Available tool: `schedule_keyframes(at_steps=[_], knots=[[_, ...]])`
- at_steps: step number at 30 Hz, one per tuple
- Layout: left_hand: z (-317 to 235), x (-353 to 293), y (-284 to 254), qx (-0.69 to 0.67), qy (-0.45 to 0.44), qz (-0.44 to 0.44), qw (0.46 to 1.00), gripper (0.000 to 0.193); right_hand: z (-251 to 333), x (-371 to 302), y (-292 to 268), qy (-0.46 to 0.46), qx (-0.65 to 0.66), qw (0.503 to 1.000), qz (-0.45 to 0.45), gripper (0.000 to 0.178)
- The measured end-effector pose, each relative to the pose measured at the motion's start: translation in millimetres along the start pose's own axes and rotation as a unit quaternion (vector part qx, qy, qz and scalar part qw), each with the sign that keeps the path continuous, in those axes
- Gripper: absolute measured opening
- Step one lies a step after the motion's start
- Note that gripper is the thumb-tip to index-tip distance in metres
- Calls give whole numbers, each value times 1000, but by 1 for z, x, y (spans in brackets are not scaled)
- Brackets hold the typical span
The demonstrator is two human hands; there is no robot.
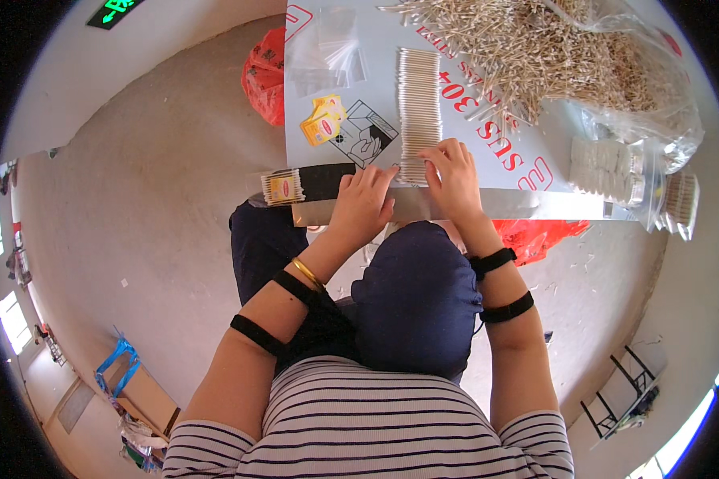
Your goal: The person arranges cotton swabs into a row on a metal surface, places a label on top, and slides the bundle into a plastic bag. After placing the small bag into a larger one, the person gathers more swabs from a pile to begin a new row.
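A long, neat row of cotton swabs (419, 96) lies on the table, the sticks side by side. At its near end, my right hand (454, 172) bends in from the right, thumb and index finger closed on the swabs' ends. My left hand (363, 195) is at the near left corner of the row, fingers stretched out and apart, one fingertip close to the swab ends; nothing shows in it. Left of that hand, a clear packet of swabs (283, 188) with a yellow card sits beside a black strip (327, 181) at the table's edge.
A large heap of loose swabs (527, 56) spills from a clear plastic bag (679, 120) at the far right. Bagged swab bundles (607, 172) stand at the right edge. Yellow cards (323, 120) and clear small bags (335, 52) lie at the left. Red plastic bags (265, 78) show beyond the table (375, 80).
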State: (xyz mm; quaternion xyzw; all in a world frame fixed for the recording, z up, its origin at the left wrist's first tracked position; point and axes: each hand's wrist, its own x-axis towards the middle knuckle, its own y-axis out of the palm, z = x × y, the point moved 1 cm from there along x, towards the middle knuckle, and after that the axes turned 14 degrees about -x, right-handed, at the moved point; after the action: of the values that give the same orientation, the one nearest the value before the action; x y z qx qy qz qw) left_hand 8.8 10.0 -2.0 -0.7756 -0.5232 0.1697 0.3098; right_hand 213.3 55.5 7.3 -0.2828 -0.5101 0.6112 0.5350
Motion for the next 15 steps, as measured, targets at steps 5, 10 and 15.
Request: schedule_keyframes(at_steps=[5,10,15], knots=[[1,0,0,-1,2,-1,1000,57,-2,-1,2,-3,-10,1000,14,24],[3,-1,0,6,5,-2,1000,58,1,3,-1,3,-1,1000,-2,21],[1,0,-1,0,5,-2,1000,57,-1,8,2,2,-1,1000,-9,21]])
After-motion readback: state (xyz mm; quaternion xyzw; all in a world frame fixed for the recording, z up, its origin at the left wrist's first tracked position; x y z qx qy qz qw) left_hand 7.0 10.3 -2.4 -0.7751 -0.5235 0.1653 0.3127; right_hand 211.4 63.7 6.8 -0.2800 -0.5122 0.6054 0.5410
